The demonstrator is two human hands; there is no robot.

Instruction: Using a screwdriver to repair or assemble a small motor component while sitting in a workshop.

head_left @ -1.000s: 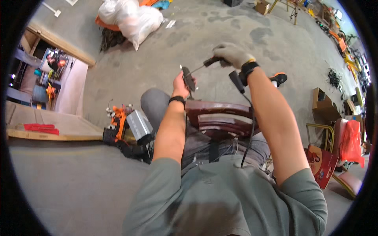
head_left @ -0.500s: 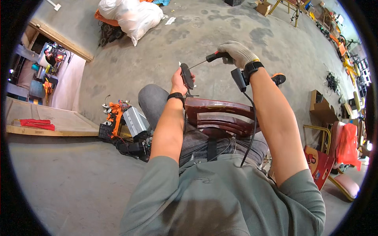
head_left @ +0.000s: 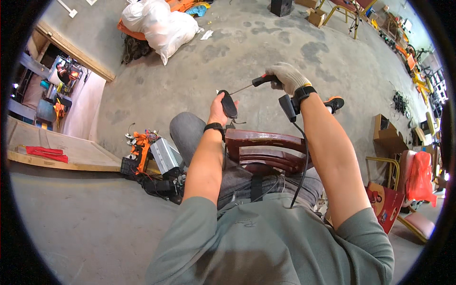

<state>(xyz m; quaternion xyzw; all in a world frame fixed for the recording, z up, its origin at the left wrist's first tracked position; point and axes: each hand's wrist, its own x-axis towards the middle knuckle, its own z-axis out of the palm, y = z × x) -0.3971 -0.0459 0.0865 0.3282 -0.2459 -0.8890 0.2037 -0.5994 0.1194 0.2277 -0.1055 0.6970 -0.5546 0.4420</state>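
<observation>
A black oval part [head_left: 228, 104] stands upright, a black-handled screwdriver [head_left: 252, 84] tip touching it.

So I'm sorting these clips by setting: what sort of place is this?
Most likely a workshop or repair shed. The concrete floor is bare and stained, electrical parts with orange wiring lie on it, and the gloved right hand holds a screwdriver to a small black part in the left hand.

Stained concrete floor [head_left: 294, 42], white sacks [head_left: 156, 26], wooden boards [head_left: 71, 154], possibly chairs [head_left: 351, 14]

Glossy wooden chair back [head_left: 266, 142], knitted cloth glove [head_left: 287, 76], rough concrete floor [head_left: 190, 76].
</observation>
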